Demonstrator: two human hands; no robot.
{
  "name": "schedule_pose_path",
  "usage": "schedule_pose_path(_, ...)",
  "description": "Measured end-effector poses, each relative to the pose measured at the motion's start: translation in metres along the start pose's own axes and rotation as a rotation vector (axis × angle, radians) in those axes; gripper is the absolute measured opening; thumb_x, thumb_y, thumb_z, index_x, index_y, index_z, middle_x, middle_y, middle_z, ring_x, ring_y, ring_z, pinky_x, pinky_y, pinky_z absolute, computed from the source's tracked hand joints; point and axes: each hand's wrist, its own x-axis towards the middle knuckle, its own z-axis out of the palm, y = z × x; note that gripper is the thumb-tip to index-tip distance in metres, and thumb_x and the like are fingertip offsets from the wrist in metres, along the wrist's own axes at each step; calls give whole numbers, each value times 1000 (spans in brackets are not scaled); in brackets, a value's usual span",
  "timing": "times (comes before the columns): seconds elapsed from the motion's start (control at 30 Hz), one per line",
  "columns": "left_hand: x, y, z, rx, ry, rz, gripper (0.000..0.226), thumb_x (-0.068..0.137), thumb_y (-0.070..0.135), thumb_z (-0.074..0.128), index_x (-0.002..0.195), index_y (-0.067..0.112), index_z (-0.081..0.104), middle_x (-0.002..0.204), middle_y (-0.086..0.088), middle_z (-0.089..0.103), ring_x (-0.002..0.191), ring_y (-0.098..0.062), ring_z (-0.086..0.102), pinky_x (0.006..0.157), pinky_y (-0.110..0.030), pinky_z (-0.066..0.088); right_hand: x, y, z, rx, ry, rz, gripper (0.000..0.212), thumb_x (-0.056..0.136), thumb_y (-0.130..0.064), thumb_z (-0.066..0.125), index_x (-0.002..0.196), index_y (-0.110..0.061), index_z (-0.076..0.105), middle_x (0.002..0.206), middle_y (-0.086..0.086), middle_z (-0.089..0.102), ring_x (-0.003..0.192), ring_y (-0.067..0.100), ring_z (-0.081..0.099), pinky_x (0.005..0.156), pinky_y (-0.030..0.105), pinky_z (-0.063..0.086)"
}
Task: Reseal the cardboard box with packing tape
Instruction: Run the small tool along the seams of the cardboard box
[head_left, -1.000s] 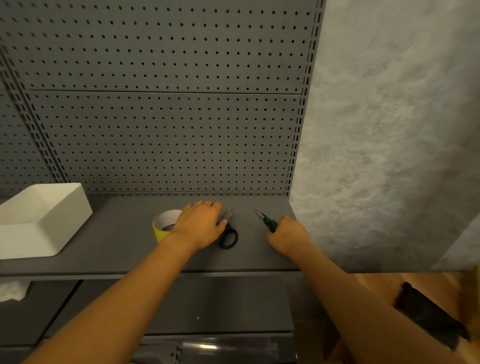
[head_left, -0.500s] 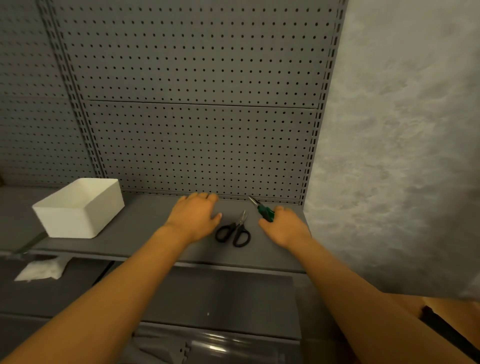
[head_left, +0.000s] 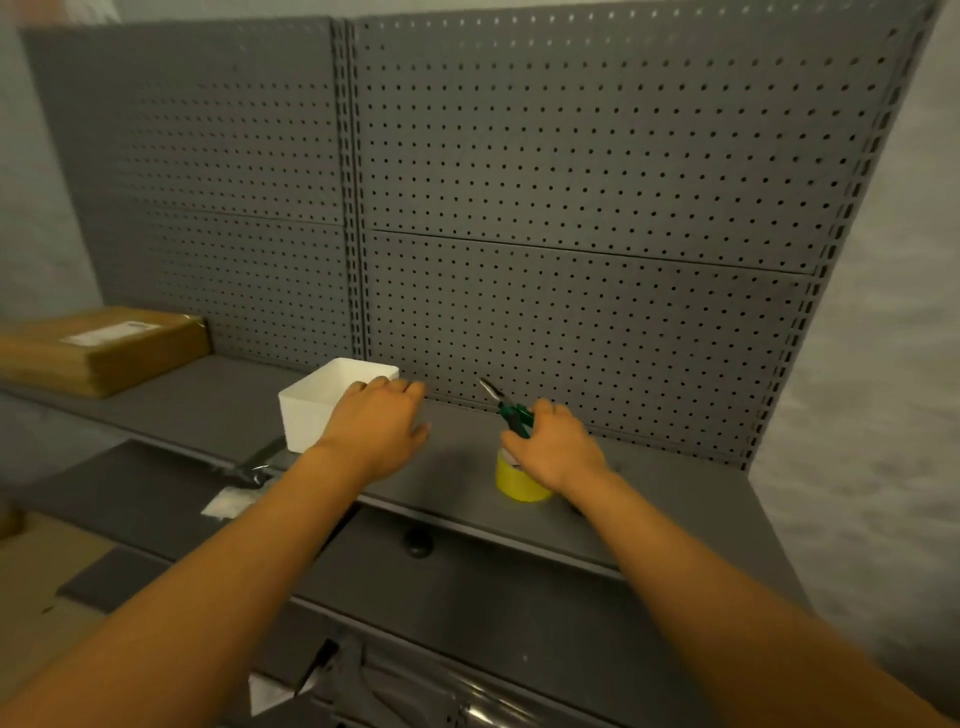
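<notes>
Head view, tape-fetching step: right hand (head_left: 558, 448) rests over yellow tape roll (head_left: 519, 480), grip unclear; left hand (head_left: 379, 423) hovers, fingers relaxed. Next: lift roll, carry left to cardboard box (head_left: 98, 351).

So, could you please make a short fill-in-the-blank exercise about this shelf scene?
1. The right hand is over a roll of ____ tape.
2. The pliers have ____ handles.
3. The left hand is in front of a ____ bin.
4. The cardboard box lies at the far ____ of the shelf.

Missing words: yellow; green; white; left
</notes>
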Motion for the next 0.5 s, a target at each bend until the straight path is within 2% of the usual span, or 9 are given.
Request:
schedule_pose_path(0.2, -27, -107, -7, 87, -3, -51, 48, 96, 43, 41, 138, 20, 39, 137, -3, 50, 125, -23, 45, 104, -38, 35, 21, -102, 42, 45, 44, -79, 57, 90, -49, 50, 132, -12, 42, 128, 12, 49, 114, 28, 49, 87, 37, 48)
schedule_pose_path(0.3, -44, -163, -10, 103, -17, -97, 49, 96, 41, 42, 140, 19, 37, 140, -5, 46, 128, -24, 42, 106, -39, 31, 27, -158, 67, 44, 61, -131, 55, 89, -49, 50, 130, -12, 44, 126, 11, 50, 113, 28, 49, 83, 36, 46)
schedule_pose_path(0.5, -79, -266, -12, 174, -55, -160, 48, 96, 40, 42, 137, 16, 39, 132, -8, 51, 122, -27, 45, 100, -39, 35, 35, -260, 120, 46, 29, -219, 54, 91, -49, 49, 129, -11, 44, 126, 11, 49, 115, 29, 47, 86, 38, 45)
